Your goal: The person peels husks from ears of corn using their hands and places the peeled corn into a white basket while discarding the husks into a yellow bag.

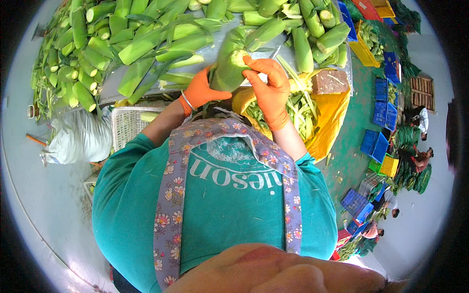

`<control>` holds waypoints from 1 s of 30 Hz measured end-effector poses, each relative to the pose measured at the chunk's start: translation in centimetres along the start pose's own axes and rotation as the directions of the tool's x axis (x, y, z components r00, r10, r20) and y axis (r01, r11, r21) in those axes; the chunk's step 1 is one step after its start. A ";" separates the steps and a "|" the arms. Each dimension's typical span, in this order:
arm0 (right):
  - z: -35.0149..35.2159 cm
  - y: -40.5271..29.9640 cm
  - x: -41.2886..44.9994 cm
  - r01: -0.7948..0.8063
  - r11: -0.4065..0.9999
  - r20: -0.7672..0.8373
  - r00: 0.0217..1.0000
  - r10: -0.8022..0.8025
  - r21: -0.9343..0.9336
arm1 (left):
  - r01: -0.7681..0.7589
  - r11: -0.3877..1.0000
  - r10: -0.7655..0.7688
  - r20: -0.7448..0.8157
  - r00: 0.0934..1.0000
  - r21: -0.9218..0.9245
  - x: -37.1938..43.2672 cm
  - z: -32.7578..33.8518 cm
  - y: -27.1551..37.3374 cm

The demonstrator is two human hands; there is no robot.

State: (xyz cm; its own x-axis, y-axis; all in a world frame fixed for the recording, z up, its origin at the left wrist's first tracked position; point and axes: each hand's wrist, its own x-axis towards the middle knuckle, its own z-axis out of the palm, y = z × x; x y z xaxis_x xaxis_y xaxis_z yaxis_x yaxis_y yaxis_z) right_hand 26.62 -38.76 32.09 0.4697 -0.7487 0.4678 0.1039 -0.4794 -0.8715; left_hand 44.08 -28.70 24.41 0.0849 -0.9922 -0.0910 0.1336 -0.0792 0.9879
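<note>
My left hand [203, 89], in an orange glove, holds a green-husked ear of corn [228, 75] from its left side. The ear's pale cut stem end [240, 58] faces up and towards the right. My right hand [271, 88], also gloved in orange, has its thumb and forefinger at that cut end. A narrow metal blade [275, 52], seemingly of a knife, juts out beyond its fingers; most of the tool is hidden in the hand. Another husked ear [264, 34] lies just past the held one on the metal table [110, 89].
Many ears heap across the table, highest at left. A yellow sack [335, 121] of husk trimmings hangs open at right, beside a brown block [329, 82]. A white plastic crate [126, 126] and a white sack [82, 135] stand left. Crates [384, 110] and several people occupy the far right.
</note>
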 end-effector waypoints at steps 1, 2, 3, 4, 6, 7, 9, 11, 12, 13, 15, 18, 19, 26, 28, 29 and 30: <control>0.0 0.2 -0.1 -0.026 0.998 -0.015 1.000 0.027 0.062 | -0.005 1.000 0.005 -0.005 1.000 0.004 0.0 0.0 0.1; 0.0 0.4 -0.2 -0.051 0.991 -0.029 0.998 0.055 0.123 | -0.011 1.000 0.011 -0.010 1.000 0.009 0.1 0.1 0.3; 0.1 0.6 -0.3 -0.034 0.992 -0.041 0.998 0.040 0.121 | -0.012 1.000 0.012 -0.013 1.000 0.011 0.1 0.2 0.5; 0.1 0.7 -0.3 -0.018 0.993 -0.053 0.998 0.024 0.119 | -0.014 1.000 0.014 -0.016 1.000 0.012 0.1 0.4 0.7; 0.1 0.7 -0.5 0.022 0.997 -0.075 0.997 -0.017 0.070 | -0.018 1.000 0.018 -0.024 1.000 -0.002 0.1 0.7 0.9; 0.1 0.7 -0.5 0.045 0.999 -0.085 0.995 -0.043 0.023 | -0.020 1.000 0.020 -0.027 0.999 -0.018 0.2 0.9 1.0; 0.1 0.3 -0.5 0.094 0.992 -0.092 0.991 -0.102 -0.082 | -0.019 0.999 0.018 -0.033 0.999 -0.028 0.1 1.1 1.0; 0.0 -0.7 -0.4 0.147 0.969 -0.082 0.983 -0.166 -0.199 | -0.012 1.000 0.011 -0.036 0.999 -0.016 0.0 1.2 1.1; 0.0 -1.0 -0.4 0.184 0.949 -0.063 0.976 -0.207 -0.257 | -0.022 0.999 0.021 -0.041 0.999 -0.027 0.0 1.4 1.3; -0.1 -1.2 -0.4 0.221 0.924 -0.041 0.968 -0.246 -0.313 | -0.032 0.999 0.031 -0.047 0.998 -0.038 -0.1 1.6 1.5; -0.1 -1.7 -0.9 0.309 0.864 0.048 0.947 -0.317 -0.398 | -0.029 0.997 0.027 -0.038 0.999 -0.069 -0.1 1.7 1.7; 0.0 -2.6 -2.6 0.428 0.791 0.204 0.904 -0.376 -0.439 | 0.025 0.991 -0.024 0.012 1.000 -0.129 -0.2 1.7 1.9; -0.5 -2.6 -2.4 0.421 0.801 0.209 0.907 -0.365 -0.426 | 0.053 0.988 -0.049 0.034 0.998 -0.147 -0.3 1.7 2.3; -0.9 -0.7 -0.6 0.207 0.949 0.057 0.978 -0.199 -0.237 | 0.127 0.974 -0.111 0.091 0.990 -0.190 -0.3 2.4 2.7; -0.7 -1.9 -2.1 0.386 0.865 0.286 0.910 -0.300 -0.322 | 0.141 0.944 -0.112 0.114 0.987 -0.297 0.4 1.4 2.8; -0.6 -2.7 -3.0 0.476 0.808 0.397 0.855 -0.333 -0.348 | 0.149 0.925 -0.111 0.128 0.986 -0.349 0.9 0.8 2.9; -0.9 -3.9 -3.2 0.461 0.821 0.496 0.828 -0.262 -0.336 | 0.159 0.901 -0.110 0.142 0.984 -0.404 1.0 0.7 2.9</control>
State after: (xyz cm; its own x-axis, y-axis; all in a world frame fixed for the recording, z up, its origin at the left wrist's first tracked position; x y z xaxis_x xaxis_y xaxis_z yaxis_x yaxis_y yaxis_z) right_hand 23.95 -34.86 34.15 0.7966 -0.2675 0.5422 0.0071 -0.8926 -0.4507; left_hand 43.90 -29.99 27.22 -0.0717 -0.9810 -0.1805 0.5330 -0.1907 0.8243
